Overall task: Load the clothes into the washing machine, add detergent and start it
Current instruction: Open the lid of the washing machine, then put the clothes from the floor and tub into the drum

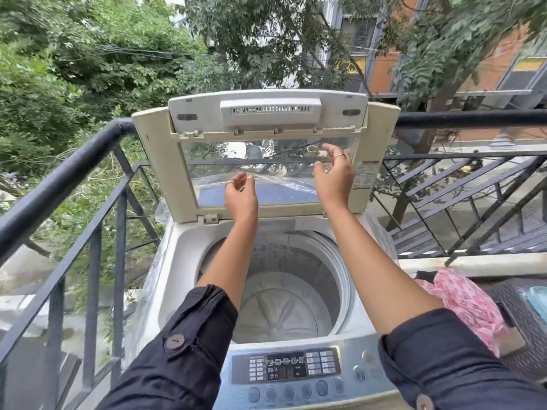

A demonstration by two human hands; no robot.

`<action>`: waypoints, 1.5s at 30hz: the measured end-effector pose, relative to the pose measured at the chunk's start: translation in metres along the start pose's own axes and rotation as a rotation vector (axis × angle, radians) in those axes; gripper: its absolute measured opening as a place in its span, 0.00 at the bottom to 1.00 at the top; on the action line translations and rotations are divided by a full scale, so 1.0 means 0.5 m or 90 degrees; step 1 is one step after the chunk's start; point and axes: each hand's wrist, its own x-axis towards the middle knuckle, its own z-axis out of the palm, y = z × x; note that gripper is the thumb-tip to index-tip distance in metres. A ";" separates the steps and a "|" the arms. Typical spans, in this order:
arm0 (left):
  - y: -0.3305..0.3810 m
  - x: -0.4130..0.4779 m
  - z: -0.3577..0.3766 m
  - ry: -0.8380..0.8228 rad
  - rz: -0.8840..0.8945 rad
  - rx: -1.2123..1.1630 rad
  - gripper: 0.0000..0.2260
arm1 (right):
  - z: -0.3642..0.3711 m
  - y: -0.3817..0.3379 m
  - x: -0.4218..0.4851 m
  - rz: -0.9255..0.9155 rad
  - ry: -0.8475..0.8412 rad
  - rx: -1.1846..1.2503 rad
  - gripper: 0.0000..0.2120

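A top-loading washing machine (pixel 174 276) stands in front of me on a balcony. Its folding lid (pixel 154 161), with a clear window, stands upright at the back. The drum (pixel 284 294) holds nothing. Both arms reach over the drum toward the lid. My left hand (pixel 240 194) hovers in front of the lid window, fingers loosely curled, holding nothing. My right hand (pixel 334 176) is raised in front of the window's right part, fingers relaxed, not gripping. A pink patterned cloth (pixel 464 300) lies to the right of the machine. The control panel (pixel 285 366) is lit at the front.
A dark metal railing (pixel 74 173) runs along the left and behind the machine. A dark wicker surface (pixel 529 329) at the right holds the cloth and a pale blue container (pixel 537 303). Trees and buildings lie beyond.
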 end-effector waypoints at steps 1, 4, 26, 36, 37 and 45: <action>-0.012 -0.002 -0.003 -0.001 -0.010 0.006 0.12 | 0.001 0.011 -0.007 0.010 -0.004 0.005 0.16; -0.050 -0.012 -0.014 0.003 -0.043 0.016 0.11 | 0.005 0.049 -0.028 0.041 -0.009 -0.004 0.14; -0.279 -0.231 0.103 -0.152 -0.107 0.182 0.05 | -0.214 0.306 -0.188 0.222 0.023 -0.112 0.10; -0.302 -0.423 0.316 -0.130 -0.041 0.152 0.05 | -0.420 0.423 -0.126 0.222 0.016 -0.102 0.09; -0.309 -0.442 0.337 -0.127 -0.035 0.155 0.05 | -0.442 0.436 -0.122 0.219 0.011 -0.100 0.09; -0.372 -0.578 0.534 -0.148 -0.029 0.180 0.06 | -0.635 0.564 -0.050 0.208 -0.029 -0.113 0.08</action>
